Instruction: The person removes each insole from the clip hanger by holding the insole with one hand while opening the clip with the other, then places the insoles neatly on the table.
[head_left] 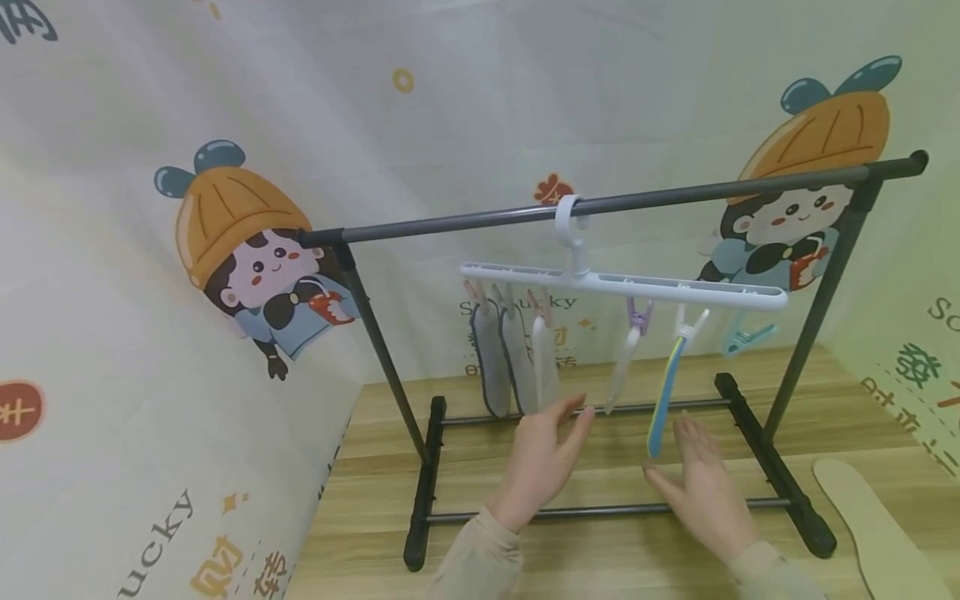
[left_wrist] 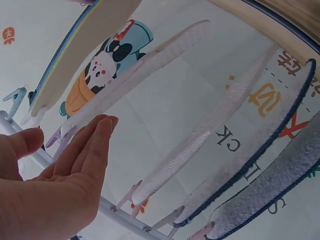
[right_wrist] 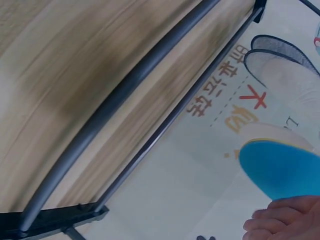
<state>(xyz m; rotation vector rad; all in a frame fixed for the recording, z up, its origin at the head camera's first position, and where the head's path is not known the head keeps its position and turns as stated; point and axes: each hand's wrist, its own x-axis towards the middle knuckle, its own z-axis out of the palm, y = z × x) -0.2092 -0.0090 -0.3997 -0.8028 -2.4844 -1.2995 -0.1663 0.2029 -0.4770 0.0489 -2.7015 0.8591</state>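
A white clip hanger (head_left: 690, 292) hooks over a dark rack bar, with insoles pegged along it. My left hand (head_left: 542, 462) is raised with its fingers extended, holding nothing, between a left-hand white insole (head_left: 545, 358) and another white insole (head_left: 622, 371) on a purple clip (head_left: 639, 317). Beside the lower end of a blue insole with a yellow edge (head_left: 666, 396) is my right hand (head_left: 701, 492), its fingers loosely extended. Whether it touches that insole I cannot tell. Two grey insoles with dark edges (head_left: 491, 362) hang at the far left.
At the hanger's right end dangles a teal clip (head_left: 746, 337) with nothing in it. A loose pale insole (head_left: 870, 517) lies on the wooden table (head_left: 360, 517) right of the rack. The rack's base bars (head_left: 600, 511) cross low beneath my hands.
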